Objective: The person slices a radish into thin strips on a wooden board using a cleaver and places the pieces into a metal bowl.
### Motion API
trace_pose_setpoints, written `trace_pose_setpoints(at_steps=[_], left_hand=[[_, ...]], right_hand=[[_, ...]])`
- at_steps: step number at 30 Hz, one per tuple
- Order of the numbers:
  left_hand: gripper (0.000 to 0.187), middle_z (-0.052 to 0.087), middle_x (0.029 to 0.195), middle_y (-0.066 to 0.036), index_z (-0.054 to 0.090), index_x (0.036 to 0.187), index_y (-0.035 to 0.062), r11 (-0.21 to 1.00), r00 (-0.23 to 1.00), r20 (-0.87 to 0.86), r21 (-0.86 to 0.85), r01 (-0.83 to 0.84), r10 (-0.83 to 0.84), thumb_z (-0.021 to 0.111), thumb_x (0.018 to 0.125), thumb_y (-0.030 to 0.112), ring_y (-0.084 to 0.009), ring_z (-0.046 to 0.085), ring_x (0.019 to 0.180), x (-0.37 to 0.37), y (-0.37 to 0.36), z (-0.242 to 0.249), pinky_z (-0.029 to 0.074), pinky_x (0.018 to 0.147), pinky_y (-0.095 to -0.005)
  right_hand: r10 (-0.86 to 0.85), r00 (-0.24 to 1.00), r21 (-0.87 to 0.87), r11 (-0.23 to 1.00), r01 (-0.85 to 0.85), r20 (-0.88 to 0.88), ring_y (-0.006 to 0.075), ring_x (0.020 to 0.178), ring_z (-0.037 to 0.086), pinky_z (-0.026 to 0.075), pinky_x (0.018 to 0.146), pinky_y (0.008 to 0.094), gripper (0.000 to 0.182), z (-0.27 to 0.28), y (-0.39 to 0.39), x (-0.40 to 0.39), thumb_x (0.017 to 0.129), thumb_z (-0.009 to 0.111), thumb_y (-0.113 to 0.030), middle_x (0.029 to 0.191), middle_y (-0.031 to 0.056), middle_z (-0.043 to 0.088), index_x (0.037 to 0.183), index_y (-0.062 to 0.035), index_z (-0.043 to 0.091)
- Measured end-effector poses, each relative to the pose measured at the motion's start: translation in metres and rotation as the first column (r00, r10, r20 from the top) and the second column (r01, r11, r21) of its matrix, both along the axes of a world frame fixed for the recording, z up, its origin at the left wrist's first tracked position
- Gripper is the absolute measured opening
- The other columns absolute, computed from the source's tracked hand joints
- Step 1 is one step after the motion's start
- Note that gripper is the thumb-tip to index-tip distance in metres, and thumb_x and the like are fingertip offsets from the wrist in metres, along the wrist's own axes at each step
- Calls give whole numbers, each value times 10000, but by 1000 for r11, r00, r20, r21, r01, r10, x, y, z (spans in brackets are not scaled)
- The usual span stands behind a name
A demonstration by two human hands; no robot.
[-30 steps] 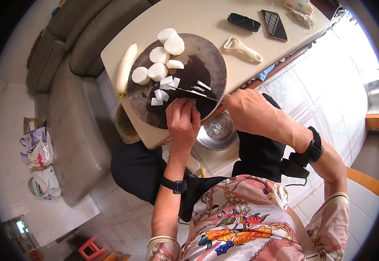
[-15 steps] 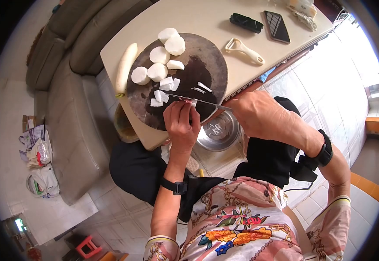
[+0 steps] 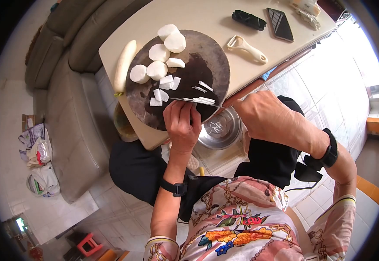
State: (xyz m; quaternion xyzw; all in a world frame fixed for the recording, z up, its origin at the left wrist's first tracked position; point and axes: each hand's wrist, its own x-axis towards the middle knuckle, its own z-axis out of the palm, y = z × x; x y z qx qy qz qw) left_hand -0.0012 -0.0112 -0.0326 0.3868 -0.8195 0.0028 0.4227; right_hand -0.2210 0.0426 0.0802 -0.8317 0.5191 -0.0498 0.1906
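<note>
My right hand (image 3: 261,115) is wrapped round the handle of a knife (image 3: 219,106), whose blade lies across the near part of a round dark chopping board (image 3: 143,106). Curled close to the blade, my left hand (image 3: 182,122) presses its fingertips on a white radish piece that they mostly hide. Thin radish strips (image 3: 203,100) lie along the blade's far side, and a few more strips (image 3: 205,85) rest farther off. Small flat radish slices (image 3: 165,82) lie left of the knife. Several thick radish chunks (image 3: 157,70) stand at the board's far left.
A whole white radish (image 3: 125,67) lies left of the board on the table (image 3: 154,140). Beyond are a peeler (image 3: 248,49), a black case (image 3: 249,20) and a phone (image 3: 280,24). Below the table edge sits a metal bowl (image 3: 213,145) holding strips. A sofa (image 3: 78,130) stands left.
The knife blade has come down lower beside my left fingertips, and more cut strips now show along its far side. My right hand has shifted slightly right. My left hand stays in place.
</note>
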Motion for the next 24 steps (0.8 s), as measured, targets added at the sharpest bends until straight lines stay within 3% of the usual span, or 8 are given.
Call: trace_pose_setpoints(at_steps=[4, 6, 12, 19, 24], left_hand=[[164, 624, 968, -132, 652, 922, -11, 1000, 1000, 3, 2, -5, 5, 650, 759, 9, -324, 580, 938, 0, 0, 0, 464, 846, -408], [162, 623, 968, -133, 652, 917, -11, 1000, 1000, 6, 5, -5, 5, 651, 757, 8, -325, 578, 941, 0, 0, 0, 464, 847, -408], [143, 618, 932, -143, 646, 895, -17, 1000, 1000, -4, -3, -5, 5, 632, 753, -7, -355, 582, 895, -1, 1, 3, 473, 806, -428], [173, 611, 940, -117, 642, 910, 10, 999, 999, -43, 31, -26, 28, 663, 739, 8, -313, 580, 917, -1, 1, 1, 463, 828, -407], [169, 617, 928, -102, 645, 899, 14, 1000, 996, -87, 24, -6, 8, 684, 736, -1, -296, 593, 897, 0, 3, 2, 462, 820, -396]], right_hand=[[29, 999, -56, 998, -27, 45, 378, 665, 637, 507, 569, 420, 297, 1, 1, 1, 636, 679, 13, 615, 175, 587, 918, 56, 594], [5, 996, -81, 997, 3, 92, 354, 642, 656, 526, 568, 410, 76, 3, 1, 4, 608, 628, 19, 635, 202, 616, 683, 29, 638], [-6, 999, -106, 994, 11, 47, 359, 659, 665, 539, 601, 407, 71, -9, -9, 26, 634, 626, 1, 649, 190, 629, 696, 18, 655], [-88, 993, -171, 980, 100, 78, 371, 672, 663, 536, 614, 423, 71, -19, -12, 22, 649, 664, -34, 667, 206, 629, 683, 27, 651], [-164, 981, -165, 970, 180, 102, 388, 671, 651, 526, 604, 428, 109, -14, -3, 16, 597, 670, -29, 648, 217, 611, 657, 47, 620]])
